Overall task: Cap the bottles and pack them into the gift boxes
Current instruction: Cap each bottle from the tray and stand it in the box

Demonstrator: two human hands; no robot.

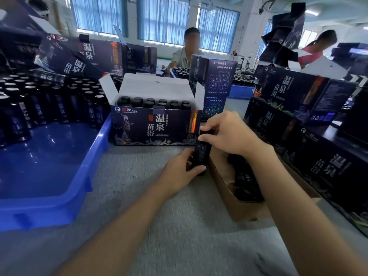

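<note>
Capping is the step in hand: our left hand (pixel 180 172) grips the dark bottle (pixel 200 155) near its base, just above the surface (pixel 159 226), while our right hand (pixel 229 134) pinches what looks like the cap (pixel 206 132) on top. Next, once tight, we'd carry it far-left into the open gift box (pixel 155 126), whose free slot we can't make out.
</note>
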